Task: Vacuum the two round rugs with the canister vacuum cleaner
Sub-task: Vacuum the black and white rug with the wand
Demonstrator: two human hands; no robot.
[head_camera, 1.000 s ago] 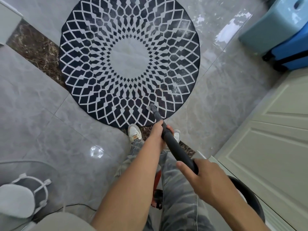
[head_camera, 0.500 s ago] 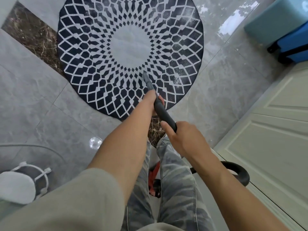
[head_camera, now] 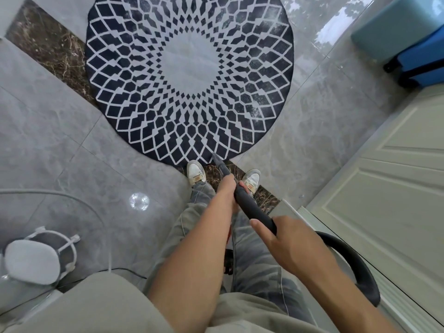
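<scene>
A round black rug [head_camera: 189,75] with a white diamond pattern and a pale centre lies on the grey tile floor ahead of me. The black vacuum wand [head_camera: 249,204] slants down between my feet, and its narrow nozzle tip [head_camera: 215,156] touches the rug's near edge. My left hand [head_camera: 228,188] grips the wand low down, close to the nozzle. My right hand [head_camera: 290,243] holds the wand's upper end, where the black hose [head_camera: 353,263] curves away to the right. Only one rug is in view, and the canister is mostly hidden behind my legs.
A pale panelled door [head_camera: 384,188] stands close on the right. A blue suitcase [head_camera: 422,56] and a light blue box [head_camera: 394,22] sit at the far right. A white and grey stool [head_camera: 33,255] and a thin cable [head_camera: 60,195] are on the left.
The wand has been pulled back toward me, so the nozzle slid from near the rug's centre to its near edge. Both hands drew back with it.
</scene>
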